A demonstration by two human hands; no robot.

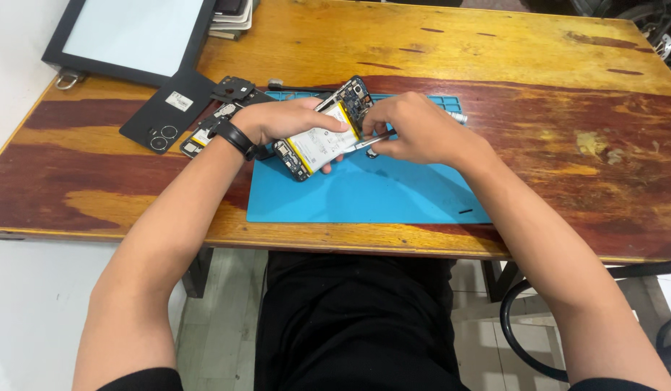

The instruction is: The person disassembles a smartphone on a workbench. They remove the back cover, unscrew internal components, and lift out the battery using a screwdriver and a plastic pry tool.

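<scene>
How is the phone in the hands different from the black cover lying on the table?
The opened phone is held tilted above the blue mat by the left hand; the black back cover lies flat on the wooden table, untouched. The phone shows a white battery and circuit parts; the cover is plain black with round camera holes. Both are flat rectangles.

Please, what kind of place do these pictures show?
Probably a small phone repair bench: an opened phone held over a blue work mat, a removed back cover, and a metal tool in the right hand.
</scene>
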